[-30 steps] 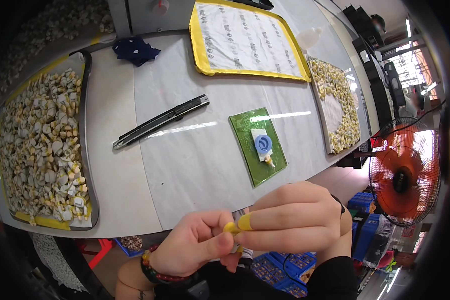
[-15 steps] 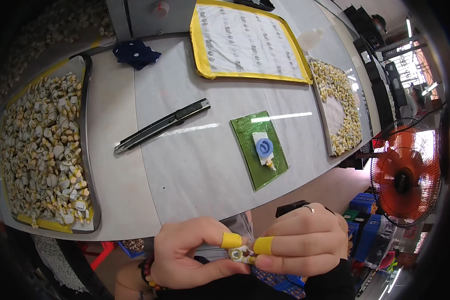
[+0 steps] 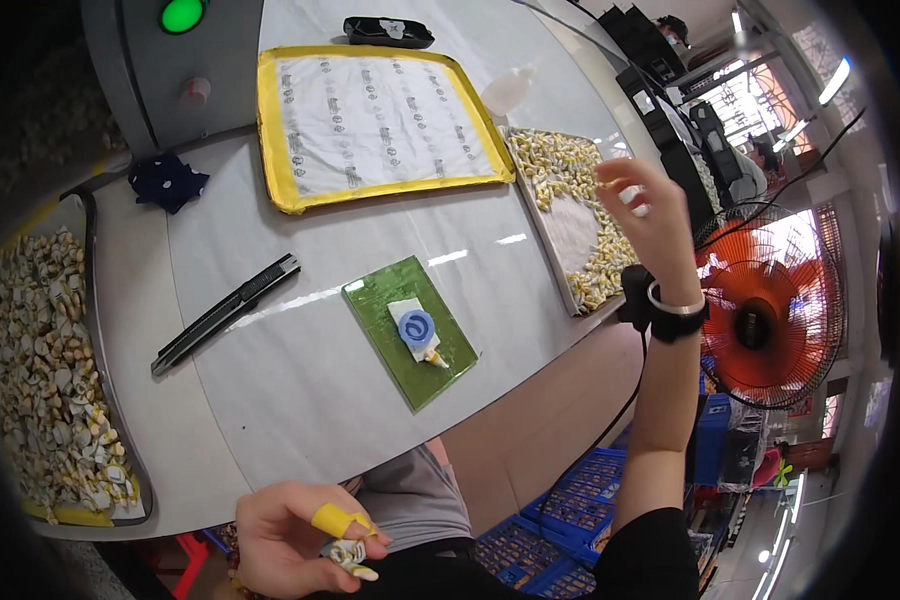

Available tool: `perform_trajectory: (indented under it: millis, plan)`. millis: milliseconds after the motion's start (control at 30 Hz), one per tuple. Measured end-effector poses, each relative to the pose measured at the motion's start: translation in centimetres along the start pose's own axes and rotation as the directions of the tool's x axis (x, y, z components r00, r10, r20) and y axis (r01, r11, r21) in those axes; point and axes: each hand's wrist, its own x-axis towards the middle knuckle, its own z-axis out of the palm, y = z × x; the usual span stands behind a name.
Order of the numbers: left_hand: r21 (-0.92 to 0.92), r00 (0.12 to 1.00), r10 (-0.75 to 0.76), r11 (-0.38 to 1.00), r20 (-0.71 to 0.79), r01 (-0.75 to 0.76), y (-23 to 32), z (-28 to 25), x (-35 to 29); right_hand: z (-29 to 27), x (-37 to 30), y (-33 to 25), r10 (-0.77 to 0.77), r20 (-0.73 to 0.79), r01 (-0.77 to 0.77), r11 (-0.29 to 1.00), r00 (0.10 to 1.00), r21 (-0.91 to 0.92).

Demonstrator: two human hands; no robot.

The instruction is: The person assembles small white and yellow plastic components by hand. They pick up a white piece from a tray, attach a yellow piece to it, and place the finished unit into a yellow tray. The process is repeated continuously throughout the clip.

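My left hand (image 3: 288, 535), with yellow tape round one finger, pinches a small white piece (image 3: 348, 553) with a pale yellowish tip, low in front of me. At the right my right hand (image 3: 655, 215) is raised over a tray (image 3: 553, 255) of small yellow-and-white pieces (image 3: 550, 160). Its fingers are loosely curved with gaps between them, and nothing shows clearly in them. Between the hands, on the table, lies a green pad (image 3: 438, 378) bearing a white block, a round blue piece (image 3: 415, 327) and a small pale-tipped bit.
A black utility knife (image 3: 225, 313) lies left of the pad. A yellow-rimmed tray (image 3: 280, 185) with a printed white cloth stands behind. Another tray (image 3: 135, 480) heaped with pieces fills the far left. A dark blue cloth (image 3: 167, 183), an orange fan (image 3: 755, 325) and blue crates (image 3: 580, 490) also show.
Both hands were together at the small piece; my right hand has left it and reached out to the right tray. The left keeps the piece. The view has shifted toward the right.
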Motion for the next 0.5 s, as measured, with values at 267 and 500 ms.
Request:
perform_trajectory:
  millis: [267, 500]
  plan:
    - [-0.012, 0.989, -0.133, 0.991, 0.069, 0.134, 0.9, 0.3, -0.4, 5.0, 1.6, 6.9, -0.002, 0.190, 0.002, 1.000, 0.982, -0.002]
    - [0.021, 0.995, -0.090, 0.996, 0.040, 0.090, 1.3, 0.1, -0.9, 3.8, 1.0, 4.7, -0.009, 0.119, 0.008, 1.000, 0.993, 0.003]
